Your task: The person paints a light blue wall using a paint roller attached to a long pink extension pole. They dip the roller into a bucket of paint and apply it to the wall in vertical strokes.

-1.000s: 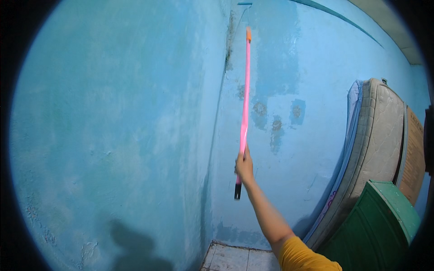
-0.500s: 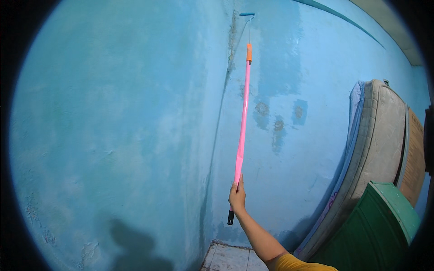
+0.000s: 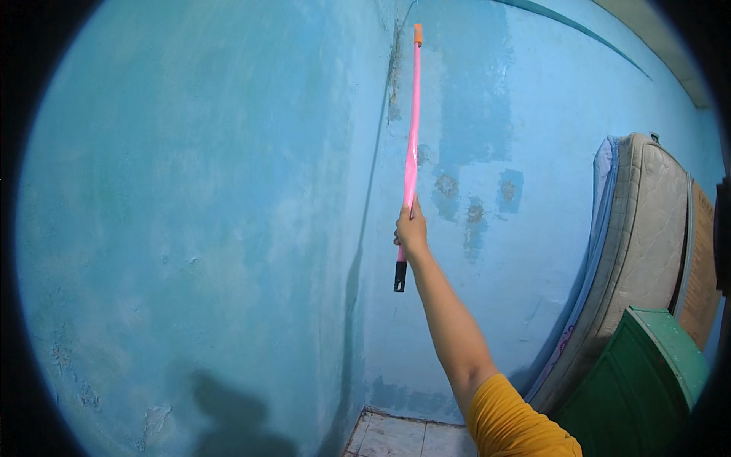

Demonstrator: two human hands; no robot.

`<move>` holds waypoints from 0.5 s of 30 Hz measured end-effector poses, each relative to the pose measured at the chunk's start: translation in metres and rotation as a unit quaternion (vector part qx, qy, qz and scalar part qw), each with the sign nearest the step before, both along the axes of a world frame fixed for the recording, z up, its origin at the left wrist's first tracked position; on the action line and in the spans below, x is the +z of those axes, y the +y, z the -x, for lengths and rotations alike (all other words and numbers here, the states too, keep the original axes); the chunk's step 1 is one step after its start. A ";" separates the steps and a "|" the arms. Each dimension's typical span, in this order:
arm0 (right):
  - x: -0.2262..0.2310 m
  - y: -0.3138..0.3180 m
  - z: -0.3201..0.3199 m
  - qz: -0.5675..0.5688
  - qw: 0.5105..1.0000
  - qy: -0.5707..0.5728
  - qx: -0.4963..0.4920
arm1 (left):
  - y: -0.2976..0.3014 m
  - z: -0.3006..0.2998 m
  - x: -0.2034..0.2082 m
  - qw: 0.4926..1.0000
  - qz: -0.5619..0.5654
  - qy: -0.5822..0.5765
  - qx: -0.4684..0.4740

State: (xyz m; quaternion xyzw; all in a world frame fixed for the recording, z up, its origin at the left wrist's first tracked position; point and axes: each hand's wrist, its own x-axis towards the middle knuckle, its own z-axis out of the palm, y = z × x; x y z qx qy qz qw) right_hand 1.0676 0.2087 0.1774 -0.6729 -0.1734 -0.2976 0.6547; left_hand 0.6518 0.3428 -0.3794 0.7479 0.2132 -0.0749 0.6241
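Note:
My right hand (image 3: 412,230) is closed around the lower part of a long pink pole (image 3: 415,107), my arm stretched up and forward. A black end cap (image 3: 400,276) sticks out below the fist. At the pole's top is the orange handle (image 3: 418,34) of a paint roller; the roller's head is out of sight past the upper edge. Behind the pole, a light blue wall (image 3: 556,99) carries a darker, wet-looking blue patch (image 3: 476,91) and several smaller dark patches. Nothing shows of my left hand.
Another blue wall (image 3: 190,190) fills the left, meeting the first in a corner with flaking paint. On the right, a mattress (image 3: 647,213) leans upright beside a brown board (image 3: 700,266), behind a green piece of furniture (image 3: 624,381). Pale floor tiles (image 3: 392,436) show below.
My right hand has risen, pushing the pole upward along the wall. The blue roller head, visible earlier near the corner, has passed out of the top of the view.

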 end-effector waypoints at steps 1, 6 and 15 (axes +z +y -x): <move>-0.011 0.010 0.004 0.002 1.000 0.003 0.007 | -0.003 0.010 0.013 1.000 0.006 0.000 0.018; -0.133 0.006 -0.043 0.055 0.987 -0.075 -0.130 | -0.004 0.008 0.016 0.999 0.046 0.005 -0.028; 0.003 0.028 0.008 -0.001 1.000 0.017 -0.007 | 0.007 0.001 -0.028 1.000 0.006 -0.019 0.019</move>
